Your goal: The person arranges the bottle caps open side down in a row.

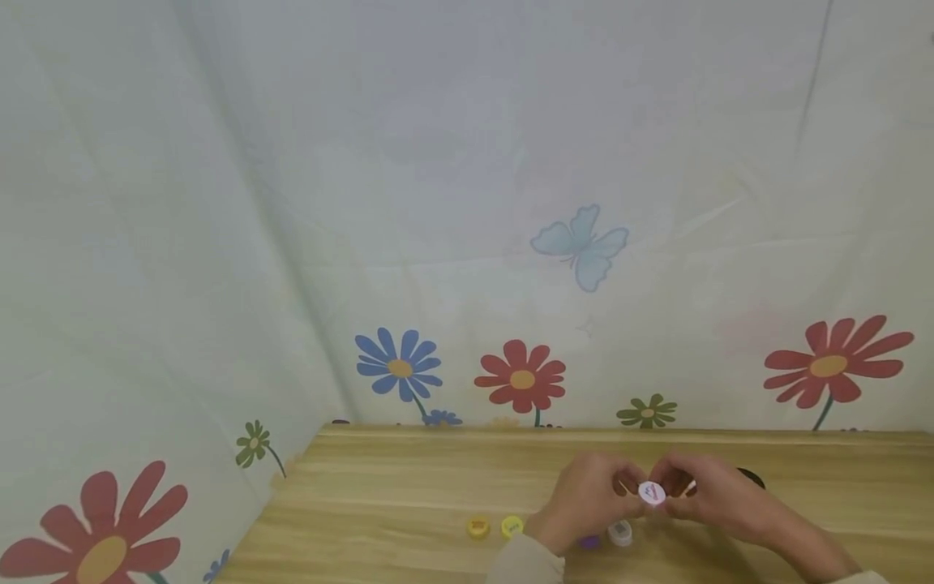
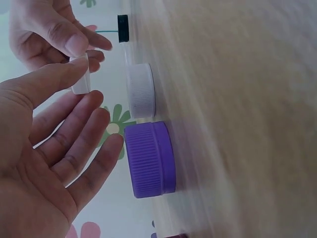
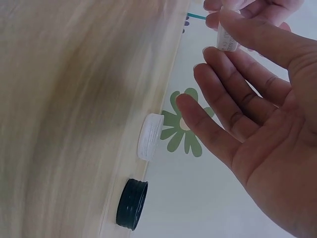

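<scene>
In the head view a small white bottle cap [image 1: 652,493] with pink and blue print is held up between both hands, over the table. My left hand [image 1: 589,495] pinches it from the left by thumb and fingertips; my right hand [image 1: 718,496] pinches the opposite side. Seen from the left wrist, the cap [image 2: 80,82] is tilted, and the other left fingers [image 2: 86,153] spread loosely below it. The right wrist view shows the cap [image 3: 227,37] under the right thumb. Below the hands stand a purple cap [image 2: 148,161] and a white cap [image 2: 141,91].
Left of the hands lie an orange-yellow cap [image 1: 477,527] and a yellow cap [image 1: 512,527]. A black cap [image 3: 132,204] stands beyond the right hand, beside a translucent white cap [image 3: 150,137]. Behind the wooden table [image 1: 409,478] hangs a flowered cloth [image 1: 452,203].
</scene>
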A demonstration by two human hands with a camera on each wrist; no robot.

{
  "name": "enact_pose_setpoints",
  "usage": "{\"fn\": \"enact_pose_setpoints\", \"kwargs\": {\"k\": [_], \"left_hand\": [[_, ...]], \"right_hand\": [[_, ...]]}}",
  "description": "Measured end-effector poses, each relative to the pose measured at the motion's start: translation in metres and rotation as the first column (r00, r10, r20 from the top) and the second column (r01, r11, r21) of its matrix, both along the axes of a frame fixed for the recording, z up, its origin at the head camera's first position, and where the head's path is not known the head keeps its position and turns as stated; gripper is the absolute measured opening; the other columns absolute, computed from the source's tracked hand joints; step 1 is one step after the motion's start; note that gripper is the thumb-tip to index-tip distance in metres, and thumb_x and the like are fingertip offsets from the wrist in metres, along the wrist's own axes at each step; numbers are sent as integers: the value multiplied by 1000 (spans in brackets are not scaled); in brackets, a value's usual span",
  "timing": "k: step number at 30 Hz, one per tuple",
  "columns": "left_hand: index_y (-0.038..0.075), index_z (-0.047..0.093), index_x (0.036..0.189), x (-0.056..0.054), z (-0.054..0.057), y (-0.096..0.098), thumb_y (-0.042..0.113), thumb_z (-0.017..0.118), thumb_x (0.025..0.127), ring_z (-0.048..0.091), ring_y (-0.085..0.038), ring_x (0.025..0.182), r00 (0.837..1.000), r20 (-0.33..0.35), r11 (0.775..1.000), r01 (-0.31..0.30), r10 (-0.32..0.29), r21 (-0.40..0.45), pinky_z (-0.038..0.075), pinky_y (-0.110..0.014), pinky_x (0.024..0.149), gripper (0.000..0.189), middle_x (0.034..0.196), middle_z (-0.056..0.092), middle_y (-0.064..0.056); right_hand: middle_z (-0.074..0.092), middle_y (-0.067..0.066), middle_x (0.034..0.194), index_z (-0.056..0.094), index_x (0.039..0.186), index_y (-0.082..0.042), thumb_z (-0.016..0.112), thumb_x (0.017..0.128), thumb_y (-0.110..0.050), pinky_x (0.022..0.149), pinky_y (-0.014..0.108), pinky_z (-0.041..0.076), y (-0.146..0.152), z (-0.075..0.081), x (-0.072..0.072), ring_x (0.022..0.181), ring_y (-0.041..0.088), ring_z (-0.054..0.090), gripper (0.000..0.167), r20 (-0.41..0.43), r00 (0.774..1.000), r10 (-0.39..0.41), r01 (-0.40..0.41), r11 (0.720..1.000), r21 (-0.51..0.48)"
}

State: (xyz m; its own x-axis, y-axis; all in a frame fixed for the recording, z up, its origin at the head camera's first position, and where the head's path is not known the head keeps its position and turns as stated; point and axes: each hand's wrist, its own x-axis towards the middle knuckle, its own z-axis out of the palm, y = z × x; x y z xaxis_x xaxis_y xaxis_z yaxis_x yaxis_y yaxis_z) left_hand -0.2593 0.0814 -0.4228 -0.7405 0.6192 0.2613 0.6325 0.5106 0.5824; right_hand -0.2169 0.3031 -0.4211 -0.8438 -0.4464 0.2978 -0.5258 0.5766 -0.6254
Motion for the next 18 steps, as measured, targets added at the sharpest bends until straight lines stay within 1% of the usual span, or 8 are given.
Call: {"fn": "enact_pose_setpoints", "kwargs": {"k": [4, 8, 11, 18], "left_hand": [[19, 81, 103, 0, 1, -1, 22, 90, 86, 58, 8, 74, 1000, 3, 1000, 10, -10, -8, 46, -13, 70, 20, 85, 71, 18], [19, 80, 104, 1, 3, -2, 21, 91, 86, 59, 8, 76, 1000, 1, 1000, 15, -15, -16, 46, -13, 72, 22, 87, 72, 17], [18, 79, 103, 1, 3, -2, 20, 91, 85, 59, 8, 76, 1000, 6, 1000, 19, -19, -9, 46, -13, 72, 21, 86, 72, 17], [19, 79, 100, 4, 1, -1, 21, 90, 86, 57, 8, 75, 999, 34, 1000, 24, -24, -9, 46, -14, 73, 18, 85, 72, 17]], "right_hand": [[69, -9, 93, 71, 103, -11, 85, 90, -14, 72, 28, 55, 0, -2, -2, 84, 3, 62, 20, 12, 1000, -4, 4, 1000, 9], [68, -12, 93, 71, 102, -12, 86, 89, -15, 71, 28, 55, -1, -2, -2, 84, 3, 62, 20, -7, 1000, -3, 3, 1000, 15], [69, -9, 92, 71, 102, -11, 86, 89, -13, 72, 28, 55, -1, -1, -1, 84, 4, 62, 20, -2, 1000, 5, -5, 1000, 10], [70, -2, 92, 70, 102, -10, 84, 88, -7, 71, 27, 54, 1, -1, 1, 85, 4, 62, 20, 48, 999, 19, -18, 1000, -2]]}}
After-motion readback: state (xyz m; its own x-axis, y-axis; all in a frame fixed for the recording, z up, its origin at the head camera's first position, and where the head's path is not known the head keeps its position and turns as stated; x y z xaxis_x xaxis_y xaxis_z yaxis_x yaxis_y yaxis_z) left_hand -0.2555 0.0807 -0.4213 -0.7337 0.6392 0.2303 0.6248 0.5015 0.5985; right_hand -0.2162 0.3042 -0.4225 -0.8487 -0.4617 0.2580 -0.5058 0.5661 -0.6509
